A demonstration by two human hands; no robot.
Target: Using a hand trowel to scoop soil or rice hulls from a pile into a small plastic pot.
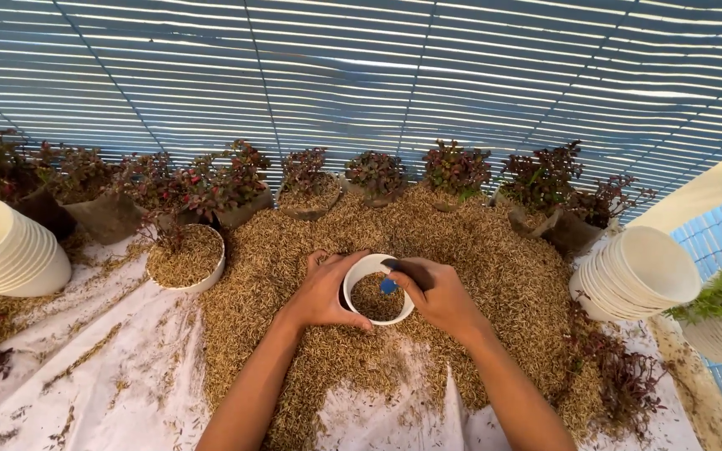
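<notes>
Landmark: the husk heap (478, 250) spread on a white sheet (110, 367).
White pot (375, 289): part-filled with husk, at the heap's middle.
Left hand (325, 290): clasps the pot's left wall.
Right hand (436, 292): grips a dark tool with a blue tip (388, 285) over the pot's mouth.
Stacked white pots (638, 272): at the heap's right edge.
</notes>
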